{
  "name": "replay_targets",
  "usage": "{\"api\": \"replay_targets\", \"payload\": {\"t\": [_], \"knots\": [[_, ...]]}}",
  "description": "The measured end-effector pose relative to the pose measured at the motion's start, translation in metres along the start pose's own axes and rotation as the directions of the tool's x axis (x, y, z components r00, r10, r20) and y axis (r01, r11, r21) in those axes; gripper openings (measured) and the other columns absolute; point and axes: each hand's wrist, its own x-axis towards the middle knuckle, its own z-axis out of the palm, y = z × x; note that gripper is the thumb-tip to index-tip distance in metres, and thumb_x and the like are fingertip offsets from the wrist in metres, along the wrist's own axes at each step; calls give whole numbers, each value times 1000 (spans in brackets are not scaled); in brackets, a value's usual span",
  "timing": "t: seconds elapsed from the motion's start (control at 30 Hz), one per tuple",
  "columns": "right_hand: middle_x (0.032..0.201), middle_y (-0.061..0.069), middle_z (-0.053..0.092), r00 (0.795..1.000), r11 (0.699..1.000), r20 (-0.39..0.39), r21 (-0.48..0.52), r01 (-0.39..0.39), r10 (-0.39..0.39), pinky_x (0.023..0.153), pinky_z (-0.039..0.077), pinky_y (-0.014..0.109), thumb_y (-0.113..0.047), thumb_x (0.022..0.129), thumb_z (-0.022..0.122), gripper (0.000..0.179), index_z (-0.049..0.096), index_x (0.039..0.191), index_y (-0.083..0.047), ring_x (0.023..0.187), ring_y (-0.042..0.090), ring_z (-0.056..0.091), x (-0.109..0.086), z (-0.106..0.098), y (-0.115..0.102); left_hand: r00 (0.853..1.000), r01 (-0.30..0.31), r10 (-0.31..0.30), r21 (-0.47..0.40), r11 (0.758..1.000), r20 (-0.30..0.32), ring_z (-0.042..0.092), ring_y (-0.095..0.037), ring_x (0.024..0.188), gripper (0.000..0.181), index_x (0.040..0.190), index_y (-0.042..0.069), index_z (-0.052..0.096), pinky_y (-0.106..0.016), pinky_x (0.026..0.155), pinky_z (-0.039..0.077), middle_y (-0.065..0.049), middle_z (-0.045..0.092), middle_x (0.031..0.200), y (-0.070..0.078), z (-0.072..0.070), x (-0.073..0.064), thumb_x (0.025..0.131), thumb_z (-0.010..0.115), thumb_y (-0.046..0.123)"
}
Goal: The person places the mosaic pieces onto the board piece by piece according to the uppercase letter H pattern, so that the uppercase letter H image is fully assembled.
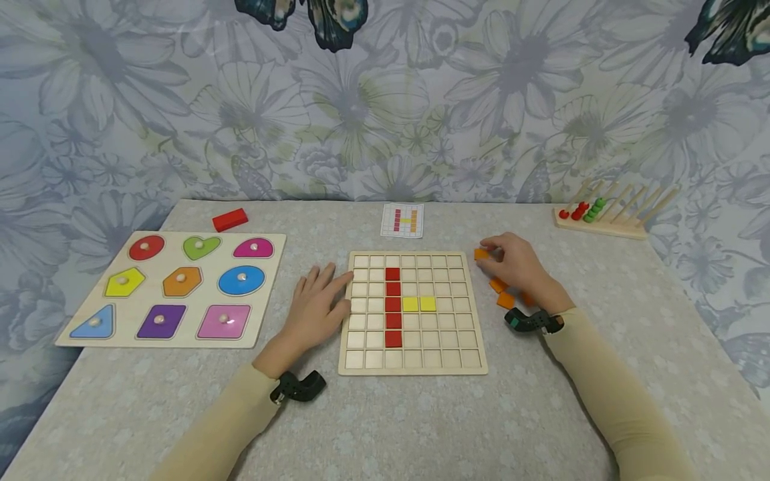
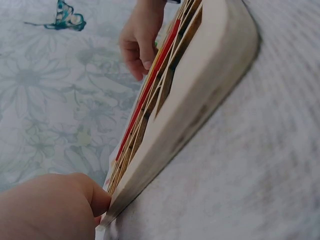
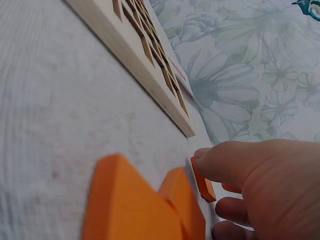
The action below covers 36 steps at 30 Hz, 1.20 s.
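Observation:
A wooden grid board (image 1: 415, 364) lies mid-table with a column of red square tiles (image 1: 393, 304) and two yellow tiles (image 1: 418, 304) in its cells. My left hand (image 1: 317, 304) rests at the board's left edge, fingers spread, the thumb (image 2: 102, 200) touching the rim. Past the board's right side, my right hand (image 1: 516, 262) pinches an orange square tile (image 3: 202, 181) between thumb and fingers, close to the tabletop. Several more orange tiles (image 1: 505, 300) lie on the table beneath and in front of that wrist, partly hidden by the hand.
Behind the board lies a pattern card (image 1: 402, 221) printed with red, yellow and orange squares. A shape puzzle (image 1: 150, 267) takes up the left, a red block (image 1: 230, 220) behind it. At the back right stands a peg rack (image 1: 601, 227) with red and green beads.

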Motion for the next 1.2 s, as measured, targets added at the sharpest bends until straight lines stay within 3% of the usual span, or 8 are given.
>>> {"api": "replay_targets", "payload": {"t": [0.63,1.2], "knots": [[108,23,63,1000,999,18,-49,10,-9,72,44,34,-16,93,67,36,71,123,4,82,28,54,1,3,7,1000,7,-7,0,1000,2,14,-52,155,55,152,12,51,-71,122,8,-25,30,165,-1,2,0,99,47,27],[110,20,64,999,999,40,-37,-14,16,74,47,35,-19,95,68,35,70,124,2,86,28,57,1,2,9,1000,-8,8,-3,1000,-16,16,-53,154,54,150,11,52,-72,121,9,-27,31,164,-1,2,0,98,48,24]]}}
